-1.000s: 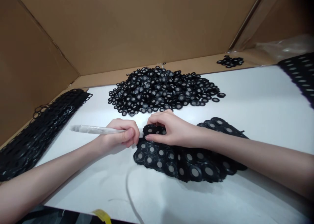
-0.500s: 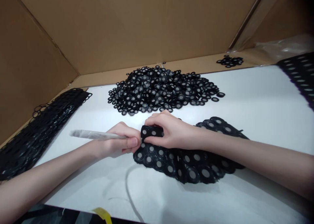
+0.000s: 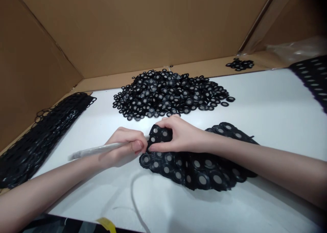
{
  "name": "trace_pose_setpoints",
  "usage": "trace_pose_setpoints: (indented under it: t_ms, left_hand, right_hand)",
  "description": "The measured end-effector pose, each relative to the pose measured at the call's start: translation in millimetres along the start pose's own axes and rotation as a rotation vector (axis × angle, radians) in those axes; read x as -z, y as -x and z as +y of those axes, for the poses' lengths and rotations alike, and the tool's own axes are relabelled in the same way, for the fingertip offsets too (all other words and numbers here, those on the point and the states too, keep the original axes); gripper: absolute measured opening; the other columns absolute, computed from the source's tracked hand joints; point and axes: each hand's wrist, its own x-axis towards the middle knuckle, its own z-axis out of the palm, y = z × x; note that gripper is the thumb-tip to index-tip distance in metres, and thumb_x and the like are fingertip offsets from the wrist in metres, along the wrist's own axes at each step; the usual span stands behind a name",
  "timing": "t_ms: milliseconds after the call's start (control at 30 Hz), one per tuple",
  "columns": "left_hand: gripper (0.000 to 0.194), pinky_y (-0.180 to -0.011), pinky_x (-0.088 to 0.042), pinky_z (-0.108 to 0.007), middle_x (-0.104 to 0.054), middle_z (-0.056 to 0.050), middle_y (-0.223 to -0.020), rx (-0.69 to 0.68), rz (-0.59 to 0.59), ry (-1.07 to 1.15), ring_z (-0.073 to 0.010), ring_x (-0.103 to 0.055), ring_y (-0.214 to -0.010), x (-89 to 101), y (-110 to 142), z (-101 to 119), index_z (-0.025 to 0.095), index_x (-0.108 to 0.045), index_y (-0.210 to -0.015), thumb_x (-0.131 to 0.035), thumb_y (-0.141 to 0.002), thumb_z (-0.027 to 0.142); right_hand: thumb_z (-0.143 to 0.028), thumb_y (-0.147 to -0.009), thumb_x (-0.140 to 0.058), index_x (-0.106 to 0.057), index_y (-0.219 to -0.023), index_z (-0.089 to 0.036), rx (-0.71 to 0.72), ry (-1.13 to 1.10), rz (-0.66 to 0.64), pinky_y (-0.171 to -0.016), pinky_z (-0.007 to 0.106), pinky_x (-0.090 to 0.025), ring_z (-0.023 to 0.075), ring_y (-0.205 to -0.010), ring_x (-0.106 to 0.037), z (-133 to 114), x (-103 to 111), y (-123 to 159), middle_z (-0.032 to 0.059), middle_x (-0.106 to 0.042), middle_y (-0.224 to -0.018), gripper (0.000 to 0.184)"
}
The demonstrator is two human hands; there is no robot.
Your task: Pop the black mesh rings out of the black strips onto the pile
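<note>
My left hand (image 3: 131, 144) is closed around a slim, whitish, pen-like tool (image 3: 97, 151). Its back end points to the left, and its front tip reaches the edge of a black rubbery sheet (image 3: 178, 171) dotted with pale round discs. My right hand (image 3: 178, 134) pinches a folded-up corner of this sheet between thumb and fingers, right beside the tool's tip. The rest of the sheet lies rumpled on the white table (image 3: 107, 188), partly under my right forearm. The exact contact between tip and sheet is hidden by my fingers.
Behind my hands rises a heap of loose black rings (image 3: 168, 93) with pale centres. A smaller ring pile (image 3: 240, 64) sits back right. Stacked black perforated sheets (image 3: 46, 134) lie left, another dotted sheet (image 3: 311, 76) right. Cardboard walls (image 3: 153, 28) enclose the table; yellow tape (image 3: 107, 223) is in front.
The sheet's pinched corner has turned and been lifted slightly by my right hand. The tool's back end has dropped, so its tip now angles up at the corner.
</note>
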Motion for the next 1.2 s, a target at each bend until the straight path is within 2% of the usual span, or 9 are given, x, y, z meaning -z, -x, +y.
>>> trace_pose_setpoints:
  t_ms: [100, 200, 267, 367, 600, 733, 867, 1200]
  left_hand:
    - [0.032, -0.053, -0.034, -0.022, -0.055, -0.002, -0.063, -0.063, 0.020, 0.001, -0.0100, -0.045, -0.056, -1.3, -1.1, -1.3, 0.012, -0.060, -0.071, -0.046, -0.093, 0.032]
    - [0.032, -0.052, -0.034, -0.023, -0.055, -0.003, -0.062, -0.076, 0.034, 0.044, -0.0106, -0.045, -0.055, -1.3, -1.4, -1.9, 0.012, -0.060, -0.069, -0.048, -0.091, 0.032]
    - [0.035, -0.049, -0.032, -0.023, -0.052, -0.002, -0.056, -0.041, 0.031, 0.120, -0.0106, -0.043, -0.051, -0.5, -0.8, -1.8, 0.012, -0.058, -0.064, -0.049, -0.091, 0.034]
    - [0.040, -0.045, -0.029, -0.024, -0.047, -0.001, -0.049, 0.030, -0.003, 0.182, -0.0104, -0.041, -0.047, 0.4, 0.2, -1.1, 0.012, -0.058, -0.061, -0.050, -0.089, 0.038]
    - [0.043, -0.047, -0.029, -0.023, -0.050, -0.001, -0.053, 0.101, 0.000, 0.162, -0.0089, -0.040, -0.049, -0.9, -1.9, 3.9, 0.011, -0.058, -0.059, -0.053, -0.088, 0.043]
    - [0.045, -0.047, -0.029, -0.023, -0.048, -0.001, -0.051, 0.149, -0.043, 0.138, -0.0091, -0.040, -0.048, 1.2, -4.6, 3.3, 0.011, -0.055, -0.057, -0.052, -0.088, 0.045]
    - [0.046, -0.043, -0.026, -0.023, -0.044, 0.000, -0.046, 0.159, -0.086, 0.211, -0.0084, -0.037, -0.043, 4.0, -6.8, 0.1, 0.012, -0.049, -0.052, -0.052, -0.087, 0.043]
    - [0.046, -0.038, -0.020, -0.025, -0.041, 0.000, -0.043, 0.224, -0.233, 0.218, -0.0085, -0.033, -0.039, 8.0, -6.9, 1.1, 0.012, -0.053, -0.053, -0.052, -0.086, 0.044]
  right_hand:
    - [-0.040, -0.064, -0.074, -0.055, -0.062, -0.016, -0.086, -0.047, -0.011, -0.065, 0.025, -0.028, 0.0110, -0.062, -0.047, -1.8, 1.1, -0.8, -0.0045, -0.054, -0.061, 0.031]
    - [-0.037, -0.065, -0.072, -0.043, -0.053, -0.016, -0.108, -0.011, -0.036, -0.061, 0.025, -0.025, 0.0080, -0.055, -0.039, -2.9, 2.2, -1.7, -0.0067, -0.042, -0.053, 0.039]
    - [-0.038, -0.067, -0.070, -0.039, -0.052, -0.016, -0.099, -0.005, -0.052, -0.060, 0.025, -0.024, 0.0071, -0.053, -0.036, -3.1, 2.8, -2.0, -0.0070, -0.038, -0.051, 0.041]
    - [-0.040, -0.068, -0.068, -0.041, -0.053, -0.016, -0.079, -0.022, -0.061, -0.060, 0.025, -0.023, 0.0073, -0.054, -0.036, -2.8, 3.6, -2.0, -0.0066, -0.039, -0.053, 0.039]
    - [-0.043, -0.069, -0.068, -0.038, -0.053, -0.016, -0.051, -0.020, -0.061, -0.062, 0.026, -0.022, 0.0073, -0.055, -0.034, -1.3, 3.5, -2.3, -0.0070, -0.036, -0.052, 0.043]
    - [-0.042, -0.069, -0.067, -0.037, -0.054, -0.016, -0.038, -0.018, -0.067, -0.061, 0.026, -0.022, 0.0076, -0.056, -0.034, -0.8, 2.7, -1.9, -0.0069, -0.036, -0.053, 0.042]
    - [-0.036, -0.070, -0.066, -0.037, -0.055, -0.016, -0.034, -0.029, -0.074, -0.059, 0.025, -0.022, 0.0072, -0.055, -0.033, -2.5, 1.5, -1.1, -0.0069, -0.037, -0.054, 0.038]
    - [-0.032, -0.071, -0.066, -0.037, -0.055, -0.016, -0.020, 0.010, -0.071, -0.061, 0.025, -0.024, 0.0068, -0.054, -0.035, -7.0, 2.3, -1.1, -0.0073, -0.038, -0.053, 0.037]
